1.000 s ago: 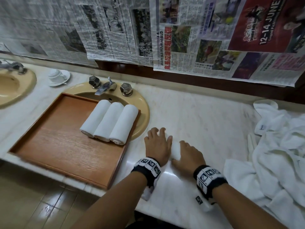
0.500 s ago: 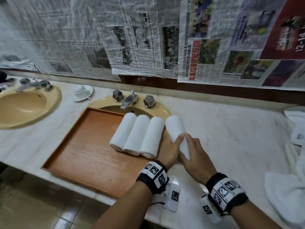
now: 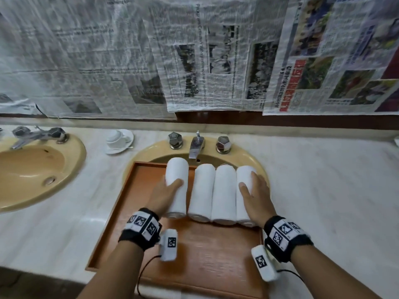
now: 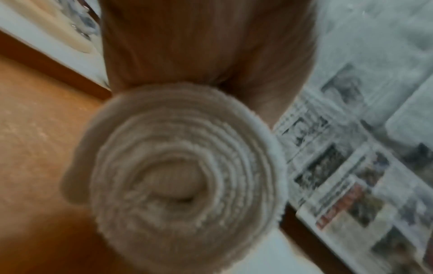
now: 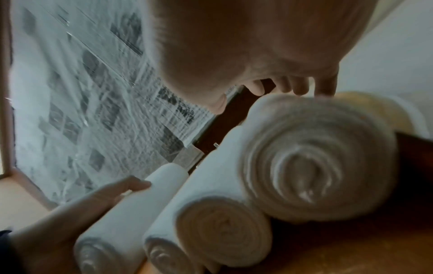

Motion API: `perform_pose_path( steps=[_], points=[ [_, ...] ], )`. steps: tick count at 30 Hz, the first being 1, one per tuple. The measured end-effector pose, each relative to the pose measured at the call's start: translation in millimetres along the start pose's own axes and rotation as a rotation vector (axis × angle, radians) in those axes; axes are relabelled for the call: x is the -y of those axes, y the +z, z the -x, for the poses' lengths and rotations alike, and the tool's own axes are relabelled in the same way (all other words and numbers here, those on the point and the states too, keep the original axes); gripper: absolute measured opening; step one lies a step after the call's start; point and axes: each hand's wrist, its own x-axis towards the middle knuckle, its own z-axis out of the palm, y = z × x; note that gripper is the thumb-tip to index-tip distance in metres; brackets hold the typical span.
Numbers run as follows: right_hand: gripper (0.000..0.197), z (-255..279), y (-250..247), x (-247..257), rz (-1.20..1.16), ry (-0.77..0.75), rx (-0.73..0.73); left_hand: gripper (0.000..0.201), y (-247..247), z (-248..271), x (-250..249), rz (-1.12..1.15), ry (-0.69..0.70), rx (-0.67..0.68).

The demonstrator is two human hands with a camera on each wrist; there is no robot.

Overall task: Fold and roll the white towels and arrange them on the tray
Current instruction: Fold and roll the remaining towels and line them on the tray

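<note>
Newspaper sheets (image 3: pixel 216 61) are hung across the wall behind a pale marble counter (image 3: pixel 323 190), and a wooden tray (image 3: pixel 205 262) is laid over the yellow basin (image 3: pixel 257 162). Four rolled white towels are seen on the tray. The leftmost roll (image 3: pixel 176 184) is gripped from its left by the left hand (image 3: pixel 164 196), a gap being left to the two middle rolls (image 3: pixel 212 190). The rightmost roll (image 3: pixel 244 180) is pressed by the right hand (image 3: pixel 257 195), fingers curved over it. If the row is squeezed unevenly, a roll could be loosened or skewed, and the tray could be tipped into the basin.
</note>
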Motion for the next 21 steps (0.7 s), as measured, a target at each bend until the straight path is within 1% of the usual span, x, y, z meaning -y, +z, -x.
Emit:
perform_pose_path(
  steps=[3, 5, 7, 9, 11, 14, 17, 19, 21],
  points=[
    [0.071, -1.7, 11.2, 1.9, -0.025, 0.04, -0.028, 0.057, 6.0, -30.4, 17.0, -0.243, -0.027, 0.012],
    [0.072, -3.0, 14.4, 0.4, -0.03, 0.039, -0.048, 0.062, 18.1, -38.7, 22.2, -0.293, -0.01, -0.002],
    [0.072, -3.4, 16.6, -3.5, -0.036, 0.035, -0.051, 0.066, 30.1, -39.7, 23.1, -0.34, 0.038, -0.006],
    [0.071, -3.6, 17.8, -6.8, -0.041, 0.037, -0.049, 0.069, 38.8, -38.1, 22.3, -0.387, 0.067, 0.0],
    [0.068, -3.5, 18.8, -7.6, -0.033, 0.039, -0.054, 0.07, 42.8, -37.4, 20.9, -0.428, 0.055, -0.003],
    [0.067, -4.5, 20.4, -6.6, -0.002, 0.039, -0.053, 0.064, 45.4, -37.0, 17.6, -0.563, 0.037, -0.051],
    [0.066, -5.6, 21.7, -6.0, 0.026, 0.043, -0.039, 0.064, 48.0, -39.6, 15.0, -0.537, 0.038, -0.026],
    [0.066, -5.9, 21.1, -6.9, 0.026, 0.045, -0.027, 0.066, 45.5, -43.6, 15.0, -0.506, 0.02, 0.023],
    [0.067, -6.3, 18.2, -8.1, -0.005, 0.044, -0.005, 0.072, 37.8, -52.8, 15.8, -0.515, -0.024, 0.094]
  ],
)
